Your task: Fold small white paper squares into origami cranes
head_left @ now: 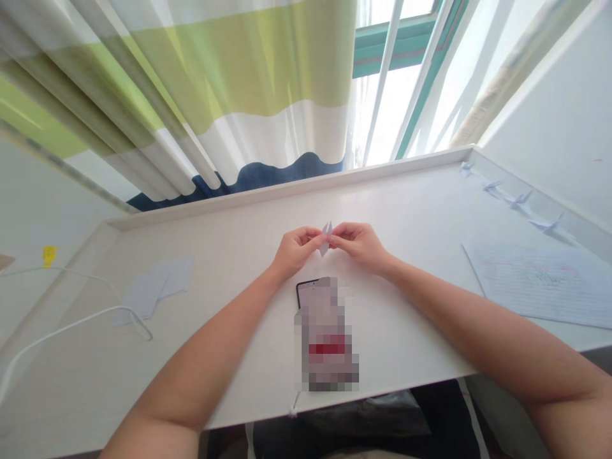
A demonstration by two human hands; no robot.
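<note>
Pinching a tiny folded paper [327, 229] between the fingers [313, 243] of left hand [292, 250] and right hand [362, 245], probably dealing with something feather-light, crisp and easily crushed, so best holding lightly mid-fold, clear of the pointy ends [324, 252] poking past the fingers.

The folded paper [325, 247] is plain pale grey-white. The surface [229, 255] is off-white. The curtain [268, 64] carries lime-green and white bands (dark blue at the hem [287, 169]). The window frame [394, 48] is teal. The phone [310, 303] has a black edge. The tag [49, 256] is yellow; the cable [119, 308], white.
</note>
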